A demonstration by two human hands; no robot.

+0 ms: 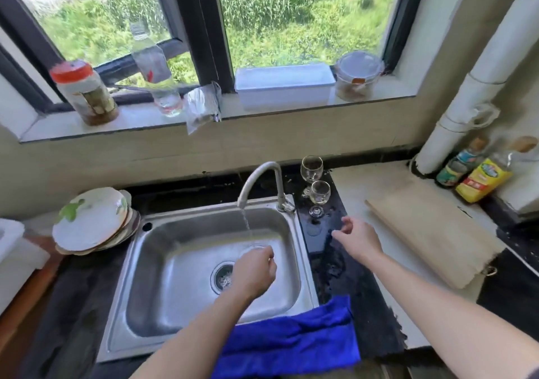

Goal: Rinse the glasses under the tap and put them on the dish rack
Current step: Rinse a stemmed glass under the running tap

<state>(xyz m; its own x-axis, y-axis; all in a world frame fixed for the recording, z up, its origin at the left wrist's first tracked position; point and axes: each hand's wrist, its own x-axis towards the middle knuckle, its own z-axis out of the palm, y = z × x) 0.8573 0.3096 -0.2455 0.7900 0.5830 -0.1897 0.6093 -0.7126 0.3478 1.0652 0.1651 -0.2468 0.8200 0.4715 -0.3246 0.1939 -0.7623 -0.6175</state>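
Observation:
Two clear stemmed glasses stand upright on the wet black counter right of the tap, a taller one (311, 168) behind a shorter one (320, 193). My right hand (357, 238) hovers just in front of them, fingers loosely spread and holding nothing. Water runs from the white tap (264, 177) into the steel sink (180, 250). My left hand (255, 272) is in the sink under the stream, fingers curled round what looks like a third clear glass (256, 247); only its rim shows above the fingers.
Stacked plates (90, 221) lean at the sink's left. A blue cloth (291, 340) hangs over the sink's front edge. A wooden cutting board (431, 235) and oil bottles (481, 180) are to the right. Jars and a white box (284, 85) line the windowsill.

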